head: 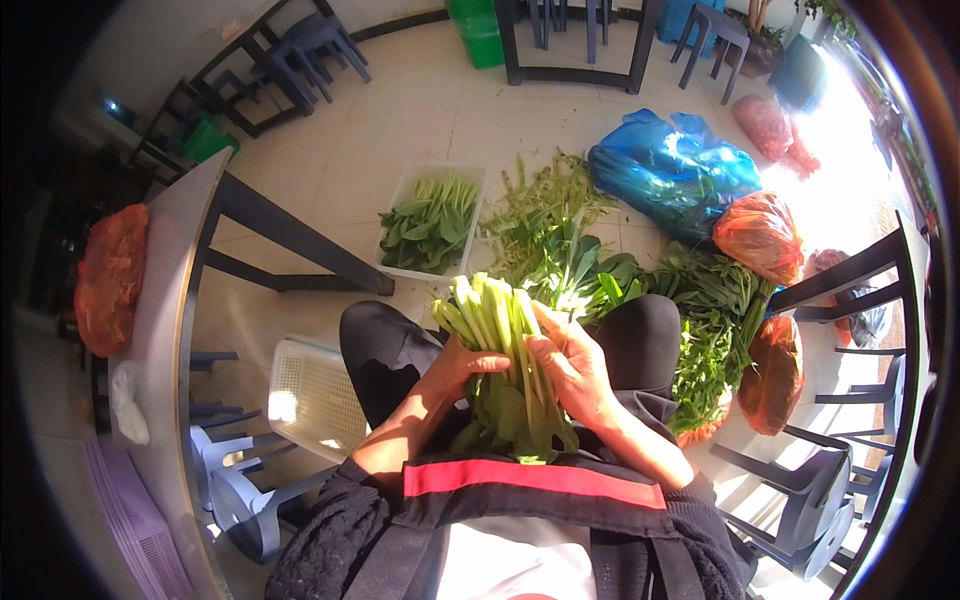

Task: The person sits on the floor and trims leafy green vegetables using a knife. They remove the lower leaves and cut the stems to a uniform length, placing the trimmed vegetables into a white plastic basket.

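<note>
A bunch of leafy green vegetables (517, 390) is between my hands above my lap, its pale stalks pointing away from me and its leaves hanging towards my apron. My left hand (461, 364) grips the stalks from the left, thumb across them. On the right side, my right hand (574, 360) has its thumb and fingers on the outer stalks. Beyond my knees, a translucent plastic tub (474, 240) holds similar greens, stalks pointing away. Right of it, leafy greens (559, 251) and a heap of stem and leaf scraps (551, 187) lie on the tiled floor.
A white perforated basket (315, 397) sits left of my legs. Blue (667, 169) and orange (761, 232) plastic bags stand front right, with more greens (709, 322) beside my right knee. Tables (169, 300) flank me on both sides, with plastic stools (244, 510) near them.
</note>
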A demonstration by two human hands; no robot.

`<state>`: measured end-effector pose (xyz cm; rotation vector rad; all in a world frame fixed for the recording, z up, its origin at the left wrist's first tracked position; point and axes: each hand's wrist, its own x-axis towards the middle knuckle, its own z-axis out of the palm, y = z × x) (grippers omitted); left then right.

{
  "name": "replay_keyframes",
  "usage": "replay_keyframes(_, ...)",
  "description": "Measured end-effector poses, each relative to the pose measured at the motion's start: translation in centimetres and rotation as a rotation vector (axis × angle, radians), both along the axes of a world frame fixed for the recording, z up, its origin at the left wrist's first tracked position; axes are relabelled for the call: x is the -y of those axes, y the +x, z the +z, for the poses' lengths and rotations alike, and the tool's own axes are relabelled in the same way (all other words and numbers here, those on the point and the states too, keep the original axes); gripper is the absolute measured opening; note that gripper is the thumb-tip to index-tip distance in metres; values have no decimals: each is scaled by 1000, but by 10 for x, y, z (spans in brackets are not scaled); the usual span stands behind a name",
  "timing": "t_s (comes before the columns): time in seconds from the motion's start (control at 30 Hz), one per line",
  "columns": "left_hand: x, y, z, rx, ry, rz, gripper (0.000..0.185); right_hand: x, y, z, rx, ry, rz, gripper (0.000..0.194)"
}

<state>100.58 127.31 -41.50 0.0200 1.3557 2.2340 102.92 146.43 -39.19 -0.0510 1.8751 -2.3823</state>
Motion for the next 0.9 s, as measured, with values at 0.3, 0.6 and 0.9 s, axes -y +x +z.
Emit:
replay_keyframes(0.3,-10,-7,-11,51,-32,-39,82,-4,17,10,-230,342,-46,26)
replay_keyframes(0.6,-6,-10,-11,23,10,-113,77,-4,0,-5,14,-127,-323,16)
replay_keyframes(0.9,2,-14,7,98,-125,-113,60,-15,9,10,-493,922,-248,41)
